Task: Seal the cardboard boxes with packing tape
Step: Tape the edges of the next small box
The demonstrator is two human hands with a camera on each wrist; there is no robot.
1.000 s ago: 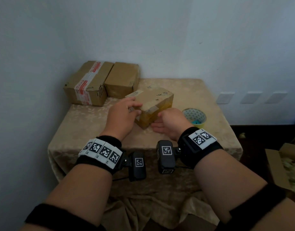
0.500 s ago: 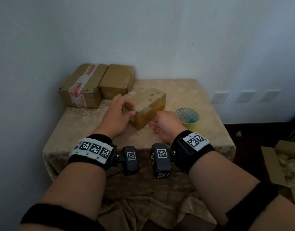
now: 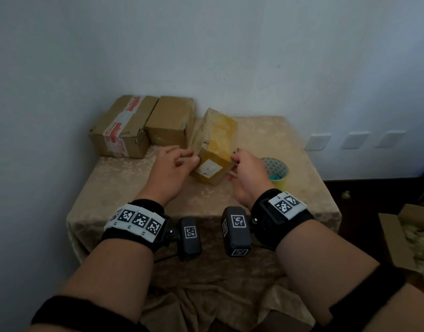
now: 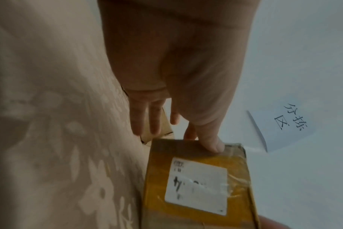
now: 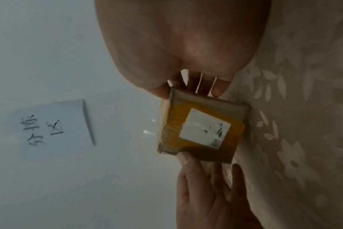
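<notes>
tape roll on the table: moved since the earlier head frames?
No. The tape roll sits at the same spot by the table's right edge, just right of the right hand; only the camera shifted.

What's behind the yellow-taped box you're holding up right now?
Behind the yellow-taped box the cloth-covered table runs back to the wall. Two brown boxes sit beside it, toward the left, not behind. The strip its body covers can't be seen.

Handwritten "分拣区" on white paper sheet (image 4: 288,128) on wall; box label (image 4: 196,186) writing illegible.
</notes>
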